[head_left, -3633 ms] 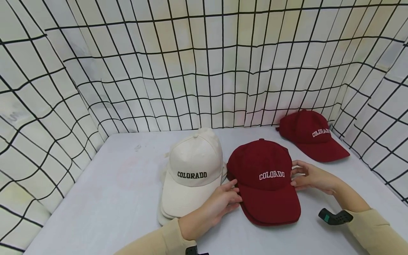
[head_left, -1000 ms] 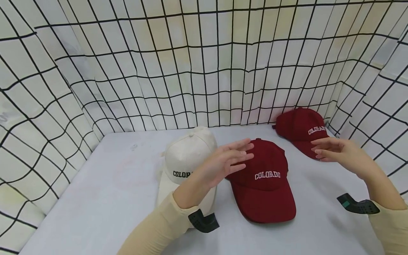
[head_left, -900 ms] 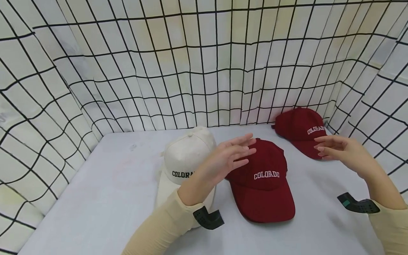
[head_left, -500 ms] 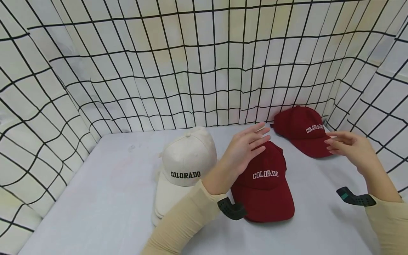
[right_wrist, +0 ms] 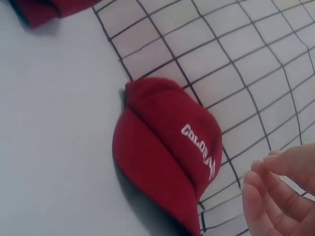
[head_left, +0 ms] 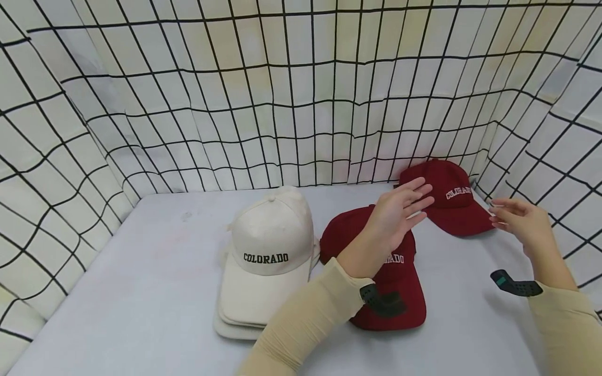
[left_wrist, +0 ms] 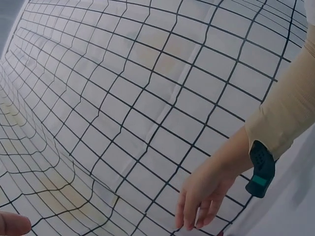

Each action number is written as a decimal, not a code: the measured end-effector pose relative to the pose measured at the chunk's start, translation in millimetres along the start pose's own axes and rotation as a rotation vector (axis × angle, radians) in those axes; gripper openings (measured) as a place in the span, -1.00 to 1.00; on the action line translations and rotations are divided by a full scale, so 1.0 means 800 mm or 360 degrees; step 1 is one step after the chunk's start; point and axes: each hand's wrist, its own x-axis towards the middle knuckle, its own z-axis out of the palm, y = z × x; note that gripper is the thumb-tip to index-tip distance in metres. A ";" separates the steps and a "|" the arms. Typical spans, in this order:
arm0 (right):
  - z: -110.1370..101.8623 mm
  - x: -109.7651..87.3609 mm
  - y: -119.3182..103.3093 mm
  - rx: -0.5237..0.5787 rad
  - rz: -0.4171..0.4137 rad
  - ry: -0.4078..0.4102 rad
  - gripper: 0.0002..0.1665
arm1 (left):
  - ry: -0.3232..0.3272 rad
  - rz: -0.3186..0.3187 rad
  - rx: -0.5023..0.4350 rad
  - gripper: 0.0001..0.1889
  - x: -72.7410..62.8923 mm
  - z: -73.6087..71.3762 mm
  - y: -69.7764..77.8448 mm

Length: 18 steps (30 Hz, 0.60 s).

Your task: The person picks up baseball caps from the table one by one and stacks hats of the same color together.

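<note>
At the back right corner lies a red baseball cap (head_left: 456, 219) lettered COLORADO, its brim toward the front right. My left hand (head_left: 392, 214) is raised with straight fingers, overlapping that cap's left side in the head view and hiding part of the nearer red caps (head_left: 416, 292). Beside the brim's right end hovers my right hand (head_left: 524, 222), fingers loosely bent; the right wrist view shows this hand (right_wrist: 283, 191) holding nothing, apart from the cap (right_wrist: 167, 142). The left wrist view catches just a fingertip of the left hand (left_wrist: 14, 223).
A stack of cream COLORADO caps (head_left: 263, 292) stands left of the nearer red caps on the white tabletop (head_left: 155, 277). White walls with black grid netting (head_left: 301, 120) enclose the back and both sides. Dark wrist straps (head_left: 514, 286) sit at both cuffs.
From beside the nearer red caps, both hands have lifted and gone toward the back right cap. Lately the left hand swept right across the nearer caps; the caps stay in place.
</note>
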 end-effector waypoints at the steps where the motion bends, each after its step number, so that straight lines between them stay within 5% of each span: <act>1: -0.002 0.001 0.002 0.0024 0.0019 0.0015 -0.62 | 0.0014 -0.0007 0.0001 -0.58 0.003 0.004 -0.004; 10: -0.023 0.019 0.022 0.0246 0.0155 0.0104 -0.54 | 0.0358 0.0042 -0.0016 -0.65 0.030 0.036 -0.043; 15: -0.028 0.030 0.039 -0.0079 0.0229 0.0144 -0.83 | 0.0479 0.0040 0.0034 -0.67 0.042 0.051 -0.061; 18: -0.033 0.033 0.046 -0.0300 0.0217 0.0188 -0.69 | 0.0504 -0.0014 0.0054 -0.67 0.048 0.058 -0.072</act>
